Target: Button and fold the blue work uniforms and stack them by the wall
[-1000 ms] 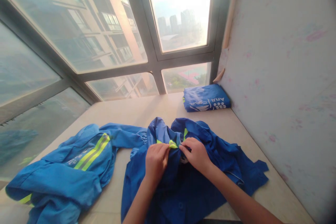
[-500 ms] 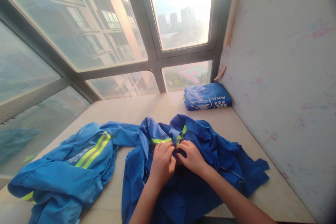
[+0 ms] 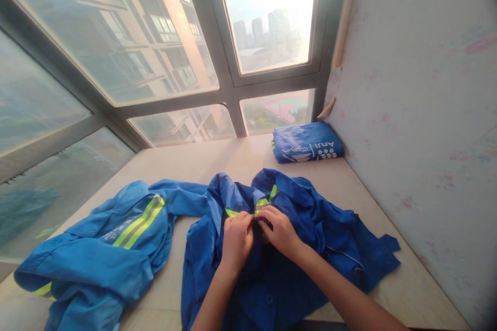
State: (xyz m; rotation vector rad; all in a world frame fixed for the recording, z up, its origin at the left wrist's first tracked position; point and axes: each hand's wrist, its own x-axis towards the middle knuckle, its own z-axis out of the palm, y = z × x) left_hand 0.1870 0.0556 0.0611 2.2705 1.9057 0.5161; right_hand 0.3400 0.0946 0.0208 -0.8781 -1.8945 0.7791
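Note:
A dark blue work jacket (image 3: 287, 279) with yellow-green reflective strips lies spread in front of me on a pale ledge (image 3: 194, 160). Near its upper middle, my left hand (image 3: 237, 238) pinches the jacket's front edge, fingers curled. Close against it on the right, my right hand (image 3: 280, 230) also pinches the cloth, with thumb and forefinger together. The fingertips of both hands meet at the same spot, and any small fastening between them is hidden. One button shows lower on the jacket's front.
To the left, a lighter blue jacket (image 3: 104, 253) with reflective stripes lies crumpled. A folded blue garment (image 3: 306, 142) with white lettering rests at the far right corner. Window frames (image 3: 229, 95) bound the ledge at the back; a patterned wall (image 3: 419, 139) stands on the right.
Both hands have shifted slightly to the left along the jacket's front, still pinching it. The jackets and the folded garment lie as before.

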